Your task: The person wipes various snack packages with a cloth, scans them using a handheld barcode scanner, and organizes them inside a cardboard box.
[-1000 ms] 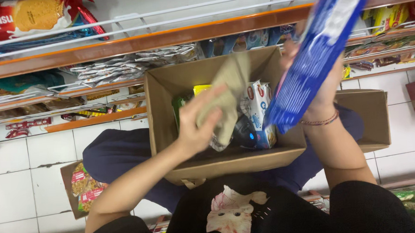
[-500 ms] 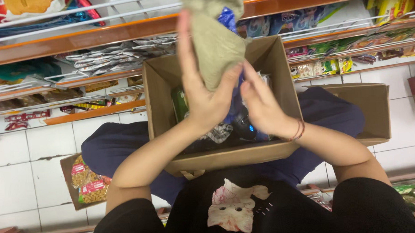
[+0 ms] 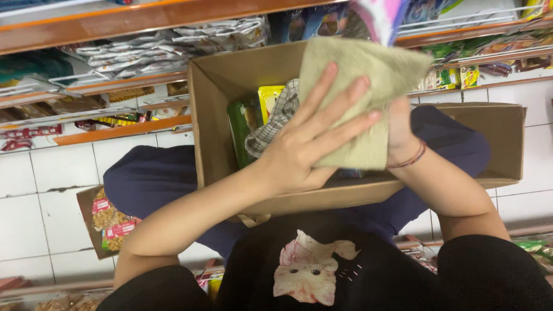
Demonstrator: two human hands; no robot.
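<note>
Hands meet over an open brown cardboard box (image 3: 226, 114) resting on the person's lap, above a white tiled floor (image 3: 32, 182). The left hand (image 3: 306, 142) lies flat against a folded olive-tan cloth (image 3: 372, 78), fingers (image 3: 342, 104) spread across its face, holding it up above the box's open top. The right hand (image 3: 401, 129) is mostly hidden behind the cloth; only wrist and a red cord bracelet (image 3: 411, 158) show, so whether its grip is pressed together or spread cannot be told. A pink and white packet (image 3: 381, 4) rises above the cloth's top edge, blurred; what holds it is not visible.

Inside the box, toward its left wall, stand a green packet (image 3: 239, 129) and a yellow packet (image 3: 268, 100), with a checked grey fabric (image 3: 278, 118) beside them. Orange-edged shop shelves (image 3: 131, 19) with bagged goods run beyond the box's far edge.

Judged from this, the cloth is being handled over the box contents. Any further move calls for a firmer two-handed hold, since a flat palm alone gives weak purchase.
</note>
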